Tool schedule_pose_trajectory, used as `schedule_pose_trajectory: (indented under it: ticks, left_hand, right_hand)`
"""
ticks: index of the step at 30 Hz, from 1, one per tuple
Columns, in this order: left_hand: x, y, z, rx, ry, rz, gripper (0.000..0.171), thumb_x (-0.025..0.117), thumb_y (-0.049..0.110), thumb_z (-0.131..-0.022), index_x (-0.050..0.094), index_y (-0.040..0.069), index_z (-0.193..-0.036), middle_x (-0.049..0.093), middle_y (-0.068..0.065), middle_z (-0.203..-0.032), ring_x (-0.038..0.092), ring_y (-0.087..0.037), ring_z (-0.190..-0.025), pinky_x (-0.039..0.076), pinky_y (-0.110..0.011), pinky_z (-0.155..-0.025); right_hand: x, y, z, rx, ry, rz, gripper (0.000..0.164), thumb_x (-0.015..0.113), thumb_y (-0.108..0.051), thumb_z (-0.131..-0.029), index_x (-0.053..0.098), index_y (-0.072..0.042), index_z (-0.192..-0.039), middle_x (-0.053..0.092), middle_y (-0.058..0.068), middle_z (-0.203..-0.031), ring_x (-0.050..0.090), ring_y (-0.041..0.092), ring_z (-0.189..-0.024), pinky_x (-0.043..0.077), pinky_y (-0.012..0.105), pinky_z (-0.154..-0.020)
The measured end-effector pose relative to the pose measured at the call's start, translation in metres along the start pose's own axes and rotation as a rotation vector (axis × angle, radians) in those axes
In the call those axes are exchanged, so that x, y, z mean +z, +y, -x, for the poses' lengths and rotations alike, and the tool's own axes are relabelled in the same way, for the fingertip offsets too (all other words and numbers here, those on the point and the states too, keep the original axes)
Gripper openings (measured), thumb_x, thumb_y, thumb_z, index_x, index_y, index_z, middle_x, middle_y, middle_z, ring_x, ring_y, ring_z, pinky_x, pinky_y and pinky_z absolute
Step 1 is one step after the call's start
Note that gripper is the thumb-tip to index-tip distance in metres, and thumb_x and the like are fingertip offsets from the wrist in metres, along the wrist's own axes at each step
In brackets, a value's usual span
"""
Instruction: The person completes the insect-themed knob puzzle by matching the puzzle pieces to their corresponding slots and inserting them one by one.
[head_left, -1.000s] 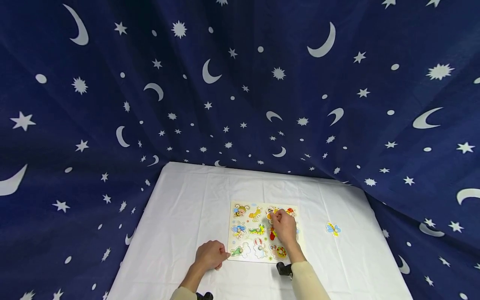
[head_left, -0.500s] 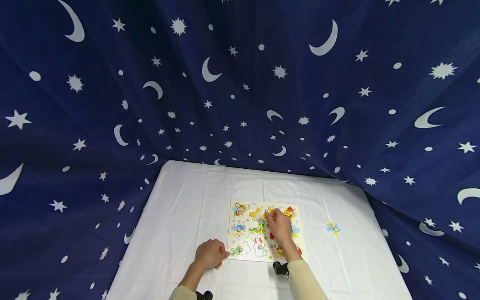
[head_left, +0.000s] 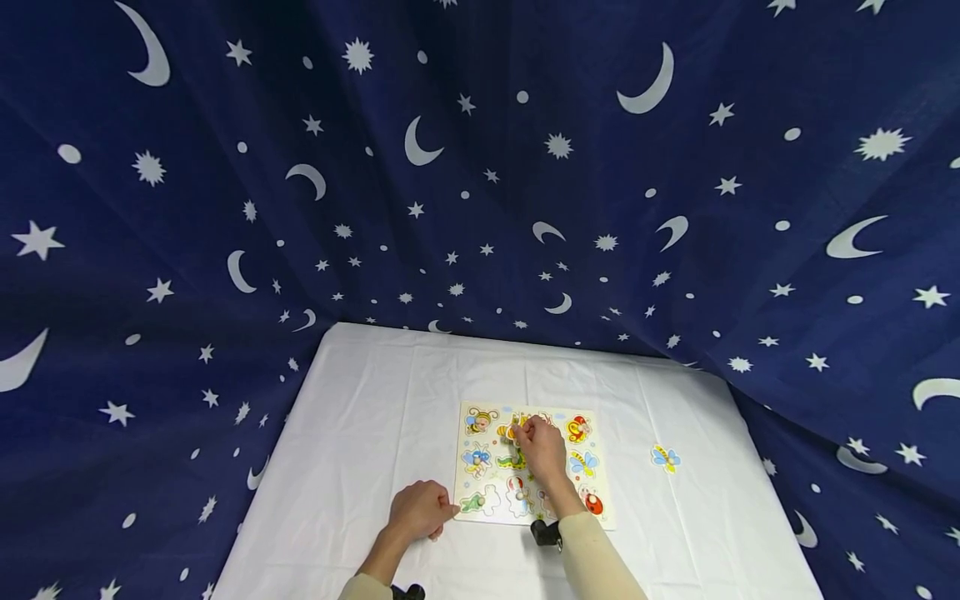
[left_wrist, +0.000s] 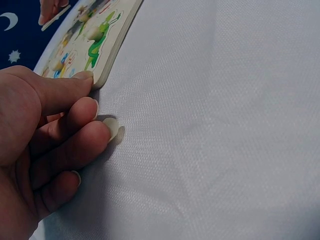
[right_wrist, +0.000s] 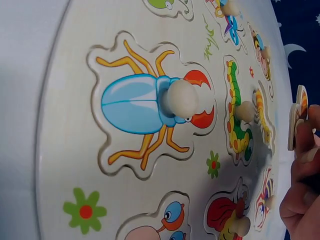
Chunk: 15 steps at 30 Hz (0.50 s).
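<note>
A wooden insect puzzle board lies flat on the white-covered table. My right hand pinches a loose puzzle piece, orange with dark markings. That piece is tilted above the board's far row, near the yellow insect slot. My left hand is at the board's near left corner, its thumb on top and its other fingers curled by the edge. In the right wrist view a blue beetle piece and a green caterpillar piece sit in their slots, each with a round knob.
A blue and yellow dragonfly piece lies on the white tablecloth, right of the board. A dark blue curtain with moons and stars surrounds the table's back and sides.
My right hand has moved left with the pinched piece, from over the third slot of the far row to the second. The left hand has stayed at the corner.
</note>
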<state>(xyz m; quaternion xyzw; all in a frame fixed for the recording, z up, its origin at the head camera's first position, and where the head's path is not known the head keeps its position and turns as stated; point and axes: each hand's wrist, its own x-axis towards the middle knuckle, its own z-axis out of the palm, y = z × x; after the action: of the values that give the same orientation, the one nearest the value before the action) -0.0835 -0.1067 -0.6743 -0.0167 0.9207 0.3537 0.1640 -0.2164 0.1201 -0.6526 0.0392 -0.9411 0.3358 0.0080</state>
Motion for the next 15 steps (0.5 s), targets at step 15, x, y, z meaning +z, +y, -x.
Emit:
schedule_pose_trajectory:
  ticks: [15]
  left_hand:
    - [0.0034, -0.0022, -0.0029, 0.003, 0.007, 0.005, 0.035, 0.071, 0.036, -0.085, 0.054, 0.023, -0.057, 0.051, 0.012, -0.038, 0.048, -0.006, -0.033, 0.033, -0.029, -0.045]
  right_hand:
    - [0.0097, 0.0016, -0.0011, 0.049, -0.029, -0.029, 0.029, 0.064, -0.037, -0.093, 0.057, -0.017, -0.074, 0.051, -0.004, -0.055, 0.041, 0.011, -0.043, 0.031, 0.027, -0.041]
